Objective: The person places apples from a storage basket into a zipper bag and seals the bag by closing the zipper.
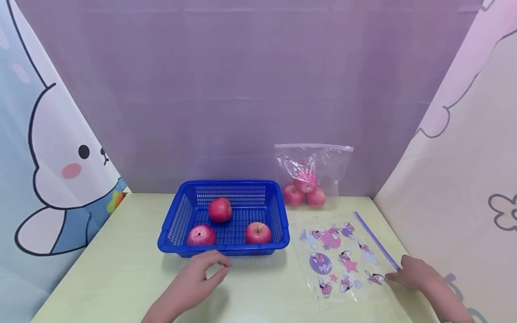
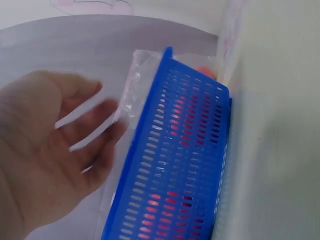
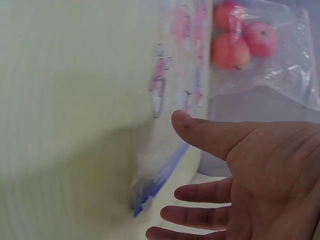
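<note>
My left hand (image 1: pixel 200 279) hovers in front of a blue plastic basket (image 1: pixel 224 247), fingers loosely bent with nothing between them. In the left wrist view the same hand (image 2: pixel 60 145) shows beside the basket's slotted wall (image 2: pixel 170 150). Three red apples lie in the basket: one at the back (image 1: pixel 220 210), one front left (image 1: pixel 201 235), one front right (image 1: pixel 258 233). On the right, a flat clear zip bag (image 1: pixel 339 255) printed with cartoon figures lies on the table. My right hand (image 1: pixel 416 273) is at its purple zip edge (image 1: pixel 377 242); the right wrist view shows its fingers (image 3: pixel 200 192) extended.
Behind the flat bag, a clear zip bag (image 1: pixel 341 170) stands upright with three apples in it, close to the basket's right side. A purple-grey cloth (image 1: pixel 242 89) hangs behind the pale table (image 1: pixel 133 233). Printed curtains (image 1: pixel 60 157) flank both sides.
</note>
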`<state>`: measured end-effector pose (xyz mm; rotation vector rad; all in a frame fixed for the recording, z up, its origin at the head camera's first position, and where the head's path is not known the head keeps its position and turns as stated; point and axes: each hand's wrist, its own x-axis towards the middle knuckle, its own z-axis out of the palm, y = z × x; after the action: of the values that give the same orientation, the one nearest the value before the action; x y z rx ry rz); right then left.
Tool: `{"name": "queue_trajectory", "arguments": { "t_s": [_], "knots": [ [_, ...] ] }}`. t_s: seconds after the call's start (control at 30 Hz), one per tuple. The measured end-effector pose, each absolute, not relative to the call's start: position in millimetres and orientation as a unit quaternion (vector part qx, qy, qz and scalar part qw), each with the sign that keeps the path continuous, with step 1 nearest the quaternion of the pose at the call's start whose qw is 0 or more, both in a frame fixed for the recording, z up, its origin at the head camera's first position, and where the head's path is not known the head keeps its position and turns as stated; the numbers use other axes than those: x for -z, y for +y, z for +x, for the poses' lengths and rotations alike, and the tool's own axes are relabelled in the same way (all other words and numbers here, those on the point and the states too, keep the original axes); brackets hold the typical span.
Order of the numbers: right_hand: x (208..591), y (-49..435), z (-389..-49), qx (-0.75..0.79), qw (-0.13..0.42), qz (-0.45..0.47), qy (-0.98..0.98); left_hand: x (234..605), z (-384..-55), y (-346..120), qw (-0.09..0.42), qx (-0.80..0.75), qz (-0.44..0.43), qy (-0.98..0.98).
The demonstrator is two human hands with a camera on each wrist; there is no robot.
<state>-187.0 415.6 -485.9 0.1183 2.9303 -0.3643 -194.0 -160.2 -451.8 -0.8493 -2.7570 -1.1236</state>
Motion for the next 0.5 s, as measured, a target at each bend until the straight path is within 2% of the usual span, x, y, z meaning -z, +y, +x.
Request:
{"name": "queue_trajectory", "arguments": {
  "t_s": [0.07,0.13,0.27,0.33,0.5],
  "knots": [
    [487,415,-189,0.121,0.093,0.036,0.988,451,-188,-165,-0.037,0.416,-0.271,-0.867],
    [487,415,-190,0.119,0.091,0.031,0.988,450,-186,-168,-0.071,0.447,-0.278,-0.847],
    [486,418,-189,0.12,0.093,0.041,0.988,448,-183,-163,-0.072,0.448,-0.307,-0.837],
    [486,419,-187,0.128,0.093,0.044,0.986,445,-182,-159,-0.021,0.413,-0.323,-0.851],
    [490,421,-185,0.15,0.09,0.057,0.983,437,-193,-152,0.182,0.232,-0.32,-0.9]
  ]
}}
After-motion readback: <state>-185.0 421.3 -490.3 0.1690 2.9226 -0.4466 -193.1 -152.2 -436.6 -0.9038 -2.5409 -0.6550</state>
